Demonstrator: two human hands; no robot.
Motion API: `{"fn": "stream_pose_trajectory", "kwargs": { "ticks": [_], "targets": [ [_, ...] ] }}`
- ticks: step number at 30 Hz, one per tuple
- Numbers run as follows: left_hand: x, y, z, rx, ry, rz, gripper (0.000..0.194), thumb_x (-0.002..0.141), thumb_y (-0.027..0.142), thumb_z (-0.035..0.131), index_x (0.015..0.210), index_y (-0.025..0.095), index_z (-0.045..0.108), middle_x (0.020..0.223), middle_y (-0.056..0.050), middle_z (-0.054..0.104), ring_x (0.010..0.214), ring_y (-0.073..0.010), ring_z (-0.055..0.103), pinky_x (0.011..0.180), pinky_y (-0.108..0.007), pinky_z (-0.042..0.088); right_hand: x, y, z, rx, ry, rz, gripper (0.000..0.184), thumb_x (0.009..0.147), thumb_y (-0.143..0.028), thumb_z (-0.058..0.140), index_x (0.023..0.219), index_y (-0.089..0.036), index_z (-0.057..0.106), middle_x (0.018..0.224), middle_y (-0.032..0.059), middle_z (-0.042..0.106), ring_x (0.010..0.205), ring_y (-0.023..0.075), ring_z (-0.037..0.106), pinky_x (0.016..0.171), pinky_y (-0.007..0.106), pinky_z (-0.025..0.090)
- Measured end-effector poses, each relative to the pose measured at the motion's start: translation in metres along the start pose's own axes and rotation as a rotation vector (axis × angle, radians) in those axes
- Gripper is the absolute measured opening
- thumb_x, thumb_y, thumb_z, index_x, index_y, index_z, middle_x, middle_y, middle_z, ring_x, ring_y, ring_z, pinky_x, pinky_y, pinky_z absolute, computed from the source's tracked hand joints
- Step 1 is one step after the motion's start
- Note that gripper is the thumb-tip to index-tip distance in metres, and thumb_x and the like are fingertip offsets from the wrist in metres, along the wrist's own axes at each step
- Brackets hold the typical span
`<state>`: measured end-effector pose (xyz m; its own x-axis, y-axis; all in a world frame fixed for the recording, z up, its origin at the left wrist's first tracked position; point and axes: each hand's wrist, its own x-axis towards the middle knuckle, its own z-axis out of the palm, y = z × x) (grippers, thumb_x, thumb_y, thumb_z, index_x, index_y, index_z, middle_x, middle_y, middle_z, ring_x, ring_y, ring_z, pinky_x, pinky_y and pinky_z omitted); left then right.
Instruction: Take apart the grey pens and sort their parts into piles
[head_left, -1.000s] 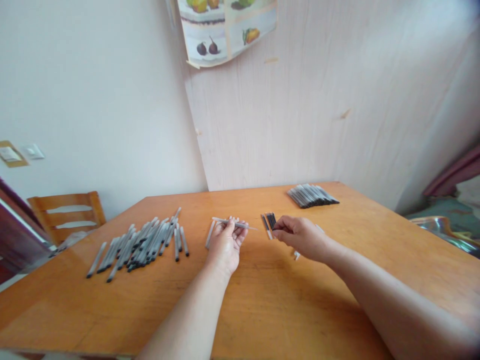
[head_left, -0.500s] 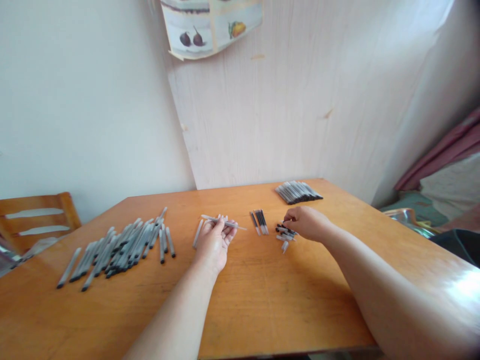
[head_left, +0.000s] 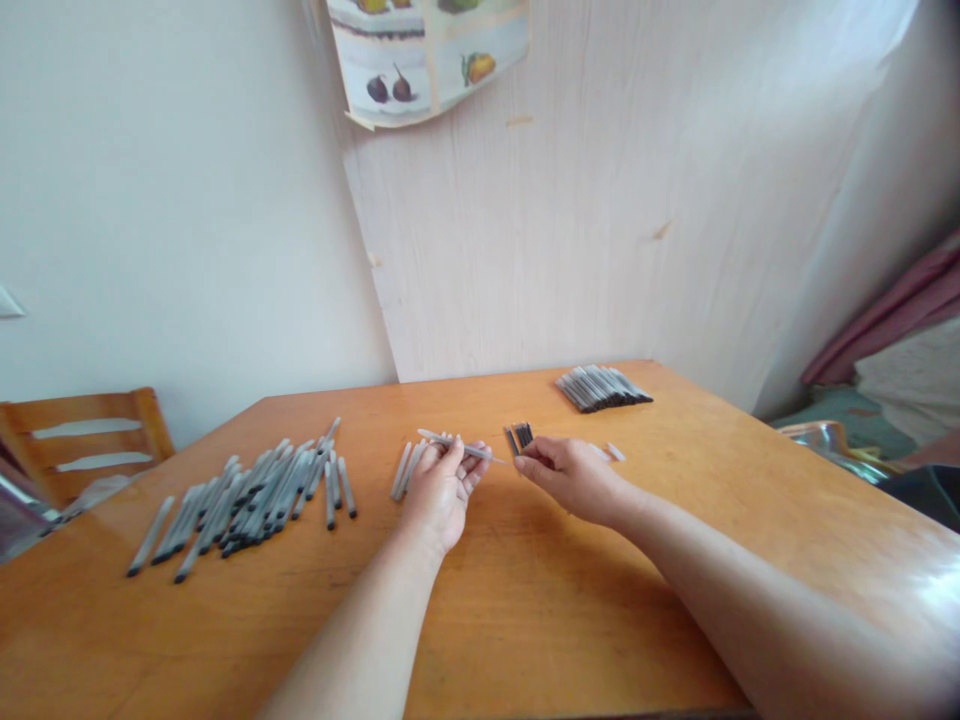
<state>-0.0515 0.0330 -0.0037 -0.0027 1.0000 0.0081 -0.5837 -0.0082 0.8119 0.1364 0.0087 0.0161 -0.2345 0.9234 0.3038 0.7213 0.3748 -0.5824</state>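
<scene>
My left hand (head_left: 442,485) is closed on a translucent pen (head_left: 431,435), held almost level with its thin tip to the right. My right hand (head_left: 566,472) is pinched just right of that tip; whatever sits between its fingertips is too small to make out. Behind my right fingers lie several dark refills (head_left: 520,436), partly covered. Small clear pieces (head_left: 615,452) show past the right hand, which hides the rest of that spot. A few translucent barrels (head_left: 400,472) lie beside my left hand.
A loose heap of black-ended pens (head_left: 262,490) spreads over the left of the wooden table (head_left: 480,620). A neat row of pens (head_left: 604,388) lies at the far right. A wooden chair (head_left: 82,440) stands beyond the left edge, and a wall backs the table.
My right hand went to the small black and clear pieces on the right, then came back left to the pen's tip. The left hand keeps hold of the pen. The view shifted somewhat.
</scene>
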Motion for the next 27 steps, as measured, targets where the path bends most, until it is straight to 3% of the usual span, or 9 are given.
{"fn": "stream_pose_trajectory", "kwargs": {
  "ticks": [6,15,19,23,27],
  "targets": [
    [0.000,0.002,0.000,-0.029,-0.014,0.005,0.015,0.080,0.019,0.065,0.084,0.017,0.051,0.085,-0.009,0.070,0.085,-0.0192,0.069,0.083,-0.036,0.053,-0.002,-0.007,0.007,0.098,-0.001,-0.013,0.024,0.085,-0.037,0.047,0.074,-0.021,0.061,0.061,-0.0026,0.056,0.058,0.0111,0.050,0.054,0.022,0.033],
    [0.017,0.036,-0.022,-0.161,0.257,0.184,0.007,0.087,0.013,0.052,0.082,0.017,0.052,0.081,-0.007,0.069,0.082,-0.0153,0.069,0.082,-0.031,0.053,-0.003,0.000,-0.004,0.188,-0.006,0.085,0.020,0.083,-0.035,0.048,0.076,-0.022,0.061,0.056,-0.0046,0.046,0.048,0.0094,0.045,0.045,0.021,0.032],
    [0.021,0.044,-0.031,-0.169,0.317,0.227,0.007,0.087,0.013,0.051,0.081,0.017,0.052,0.080,-0.007,0.068,0.081,-0.0143,0.068,0.083,-0.031,0.052,-0.002,0.002,-0.004,0.153,0.001,0.091,0.022,0.082,-0.037,0.047,0.075,-0.021,0.060,0.055,-0.0040,0.046,0.050,0.0100,0.045,0.043,0.021,0.031],
    [0.020,0.044,-0.032,-0.104,0.328,0.221,0.006,0.086,0.014,0.052,0.082,0.019,0.050,0.079,-0.005,0.068,0.078,-0.0138,0.068,0.083,-0.033,0.051,0.003,0.012,-0.011,0.032,0.095,0.078,0.023,0.082,-0.036,0.046,0.072,-0.020,0.060,0.057,-0.0024,0.052,0.054,0.0112,0.047,0.049,0.022,0.032],
    [0.018,0.040,-0.028,0.019,0.309,0.197,0.008,0.083,0.017,0.057,0.082,0.019,0.049,0.079,-0.004,0.068,0.074,-0.0145,0.068,0.078,-0.033,0.052,0.006,0.023,-0.031,-0.165,0.242,0.152,0.025,0.082,-0.035,0.045,0.069,-0.019,0.060,0.059,0.0009,0.058,0.057,0.0128,0.049,0.053,0.024,0.030]
  ]
}}
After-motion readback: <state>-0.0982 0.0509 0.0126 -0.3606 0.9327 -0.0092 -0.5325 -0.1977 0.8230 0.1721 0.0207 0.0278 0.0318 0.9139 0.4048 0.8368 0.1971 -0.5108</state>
